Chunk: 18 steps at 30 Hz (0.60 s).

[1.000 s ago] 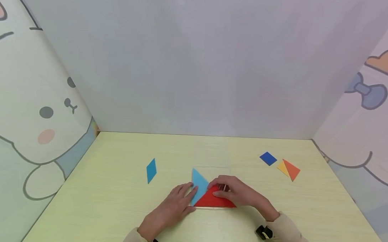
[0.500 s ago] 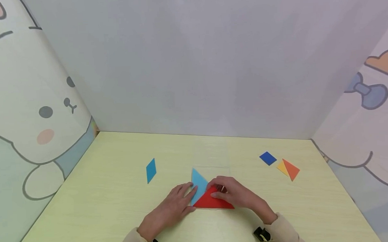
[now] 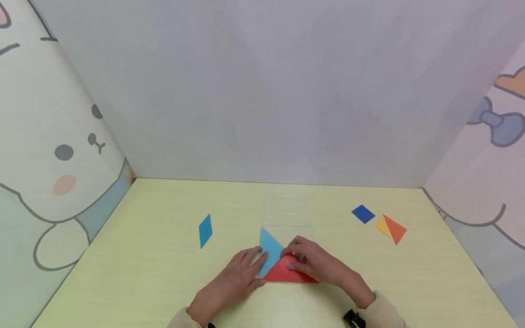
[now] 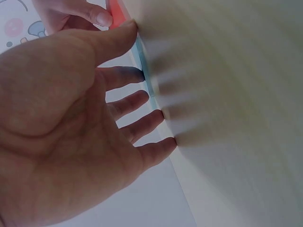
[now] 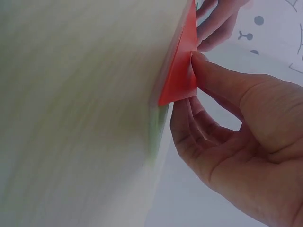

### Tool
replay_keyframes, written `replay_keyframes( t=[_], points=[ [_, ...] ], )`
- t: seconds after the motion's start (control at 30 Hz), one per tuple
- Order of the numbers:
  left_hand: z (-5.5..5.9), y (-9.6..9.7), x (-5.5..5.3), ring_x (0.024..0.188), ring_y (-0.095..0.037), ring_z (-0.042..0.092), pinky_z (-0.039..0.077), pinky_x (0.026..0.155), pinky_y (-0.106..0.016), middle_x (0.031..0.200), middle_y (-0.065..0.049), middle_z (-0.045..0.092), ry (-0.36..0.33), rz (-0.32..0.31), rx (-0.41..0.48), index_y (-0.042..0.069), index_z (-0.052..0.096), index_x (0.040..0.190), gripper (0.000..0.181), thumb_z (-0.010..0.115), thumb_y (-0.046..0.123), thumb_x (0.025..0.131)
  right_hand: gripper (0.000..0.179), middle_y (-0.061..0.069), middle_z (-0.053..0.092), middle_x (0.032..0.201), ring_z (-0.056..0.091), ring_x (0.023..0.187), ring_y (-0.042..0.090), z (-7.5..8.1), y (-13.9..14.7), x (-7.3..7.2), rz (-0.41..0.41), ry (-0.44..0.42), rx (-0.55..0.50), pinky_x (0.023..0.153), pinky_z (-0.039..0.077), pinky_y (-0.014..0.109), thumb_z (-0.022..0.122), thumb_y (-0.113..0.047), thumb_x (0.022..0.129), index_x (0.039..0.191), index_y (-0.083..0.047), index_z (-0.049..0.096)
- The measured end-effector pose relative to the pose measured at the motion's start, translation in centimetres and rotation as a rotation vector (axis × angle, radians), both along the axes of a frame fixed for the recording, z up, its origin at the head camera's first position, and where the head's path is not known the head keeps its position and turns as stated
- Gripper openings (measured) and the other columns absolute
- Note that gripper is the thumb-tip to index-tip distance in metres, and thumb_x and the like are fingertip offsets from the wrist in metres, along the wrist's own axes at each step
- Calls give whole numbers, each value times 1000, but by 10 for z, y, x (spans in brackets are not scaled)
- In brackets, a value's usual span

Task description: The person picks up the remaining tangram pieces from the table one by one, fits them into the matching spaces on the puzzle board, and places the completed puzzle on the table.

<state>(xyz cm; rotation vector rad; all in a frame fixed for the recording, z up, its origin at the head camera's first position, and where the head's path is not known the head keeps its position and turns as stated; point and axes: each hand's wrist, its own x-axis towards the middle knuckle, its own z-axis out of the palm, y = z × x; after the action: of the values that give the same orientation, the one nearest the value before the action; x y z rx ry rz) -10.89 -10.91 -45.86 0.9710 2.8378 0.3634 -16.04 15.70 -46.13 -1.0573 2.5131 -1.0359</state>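
A light blue triangle [image 3: 270,245] lies on the table at the middle front in the head view. My left hand [image 3: 233,283] rests along its left side, fingers spread and fairly straight, one fingertip on the piece. Beside it is a red triangle [image 3: 283,274], long edge toward me, its slanted edge against the blue one. My right hand [image 3: 320,265] pinches the red triangle near its upper corner, thumb on the near face. In the right wrist view that red triangle [image 5: 182,75] is tilted up from the surface, with a clear edge [image 5: 155,123] beneath it.
A blue parallelogram [image 3: 205,231] lies to the left. At the right lie a dark blue square [image 3: 363,214], a yellow triangle [image 3: 382,228] and an orange triangle [image 3: 395,229]. A faint transparent panel [image 3: 286,204] extends behind the hands. A pale wall [image 3: 277,86] borders the table's back.
The red triangle shifts very slightly and its face looks lighter now, as its tilt changes with my right hand. My left hand and the other pieces stay where they were.
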Motion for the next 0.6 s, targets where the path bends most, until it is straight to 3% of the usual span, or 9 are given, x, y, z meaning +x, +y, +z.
replay_keyframes(
  t=[0.6],
  points=[
    [1, 0, 0, 140, -31, 41, 43, 113, -46, 155, -14, 42, 1, 5, -10, 6, 42, 157, 67, 64, 38, 102, 23, 5, 63, 109, 60, 97, 20, 4, -8, 3, -31, 2, 13, 83, 58, 26, 75, -8, 94, 116, -3, 73]
  ],
)
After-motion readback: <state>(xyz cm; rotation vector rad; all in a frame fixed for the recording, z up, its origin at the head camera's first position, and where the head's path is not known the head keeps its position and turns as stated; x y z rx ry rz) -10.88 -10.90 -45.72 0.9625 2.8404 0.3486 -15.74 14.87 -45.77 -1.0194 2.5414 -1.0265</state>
